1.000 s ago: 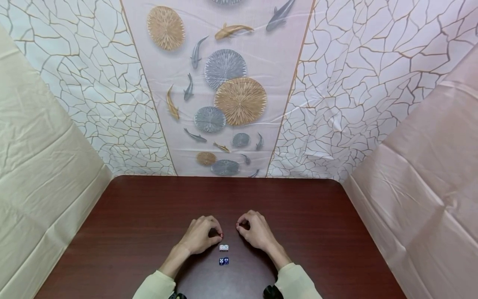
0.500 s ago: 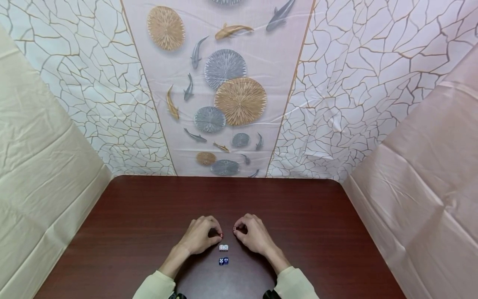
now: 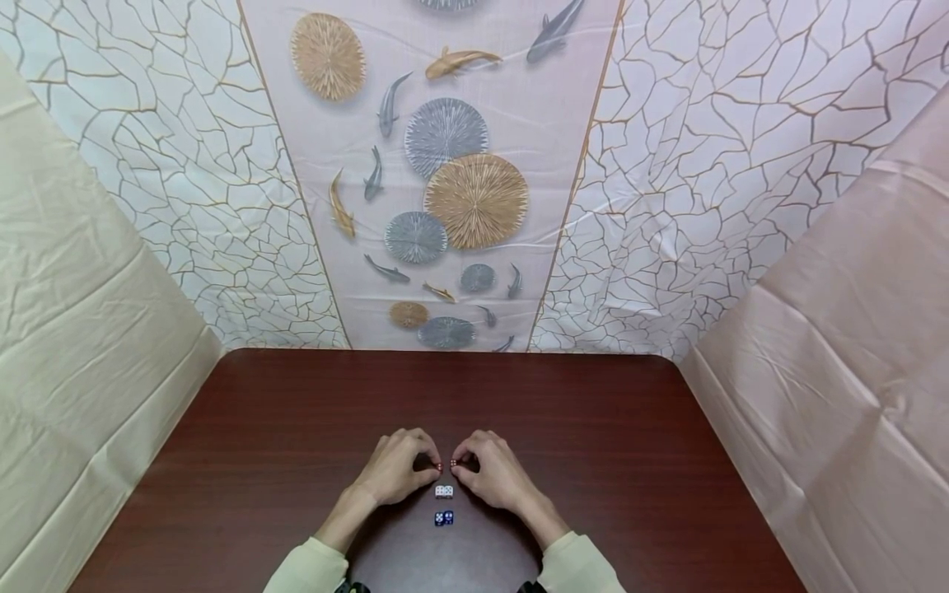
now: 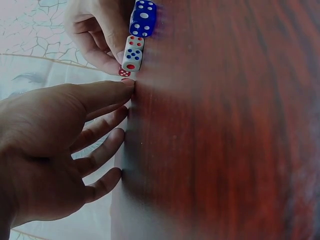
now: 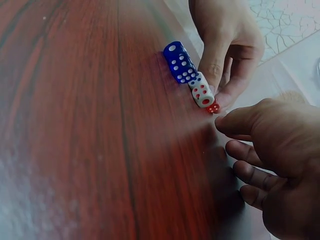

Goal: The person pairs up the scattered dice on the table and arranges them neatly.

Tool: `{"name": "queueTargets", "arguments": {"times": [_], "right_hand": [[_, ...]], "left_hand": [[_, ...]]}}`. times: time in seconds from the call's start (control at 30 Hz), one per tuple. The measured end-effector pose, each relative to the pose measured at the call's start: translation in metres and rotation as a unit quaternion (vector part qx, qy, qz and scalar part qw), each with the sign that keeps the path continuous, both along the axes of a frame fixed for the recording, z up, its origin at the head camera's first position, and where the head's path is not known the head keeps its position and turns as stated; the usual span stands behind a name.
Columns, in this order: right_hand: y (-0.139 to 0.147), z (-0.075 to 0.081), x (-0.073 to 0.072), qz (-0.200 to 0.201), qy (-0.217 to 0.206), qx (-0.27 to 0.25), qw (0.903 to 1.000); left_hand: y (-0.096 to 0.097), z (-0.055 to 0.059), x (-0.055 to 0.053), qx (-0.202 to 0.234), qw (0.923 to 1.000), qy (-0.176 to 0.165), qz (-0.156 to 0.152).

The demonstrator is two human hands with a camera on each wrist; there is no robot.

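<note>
My left hand [image 3: 400, 467] pinches a small red die [image 3: 440, 467] between thumb and forefinger at the table surface. Facing it, my right hand [image 3: 491, 469] grips a second red die [image 3: 454, 463] the same way, a narrow gap between the two. Just nearer to me lies a pair of white dice [image 3: 444, 492] side by side, and below those a pair of blue dice [image 3: 444, 518]. From the left wrist, the white dice [image 4: 133, 52] show red and blue pips. In the right wrist view the left hand's red die [image 5: 214, 107] sits just beyond the white pair.
The dark reddish-brown wooden table [image 3: 296, 395] spreads around both hands. Behind it hangs a patterned cloth [image 3: 445, 247] with fish and round motifs, and plain cloths [image 3: 89, 329] slope down on the left and right.
My right hand has slid left and toward me, bringing its red die close to the other one. The left hand and the white and blue dice stay where they were.
</note>
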State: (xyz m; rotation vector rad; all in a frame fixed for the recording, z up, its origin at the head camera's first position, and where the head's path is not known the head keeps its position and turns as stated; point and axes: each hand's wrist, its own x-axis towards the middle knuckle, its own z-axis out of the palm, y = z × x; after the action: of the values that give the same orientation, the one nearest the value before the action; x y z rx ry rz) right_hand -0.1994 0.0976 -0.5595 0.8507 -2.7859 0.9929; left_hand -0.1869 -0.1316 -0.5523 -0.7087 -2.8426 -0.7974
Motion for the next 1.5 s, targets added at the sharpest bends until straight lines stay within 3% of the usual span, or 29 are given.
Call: {"name": "queueTargets", "arguments": {"times": [1.5], "right_hand": [[-0.0092, -0.0023, 0.0000, 0.012, -0.008, -0.001, 0.9999]], "left_hand": [[-0.0013, 0.0002, -0.0006, -0.008, 1.0000, 0.002, 0.003]]}}
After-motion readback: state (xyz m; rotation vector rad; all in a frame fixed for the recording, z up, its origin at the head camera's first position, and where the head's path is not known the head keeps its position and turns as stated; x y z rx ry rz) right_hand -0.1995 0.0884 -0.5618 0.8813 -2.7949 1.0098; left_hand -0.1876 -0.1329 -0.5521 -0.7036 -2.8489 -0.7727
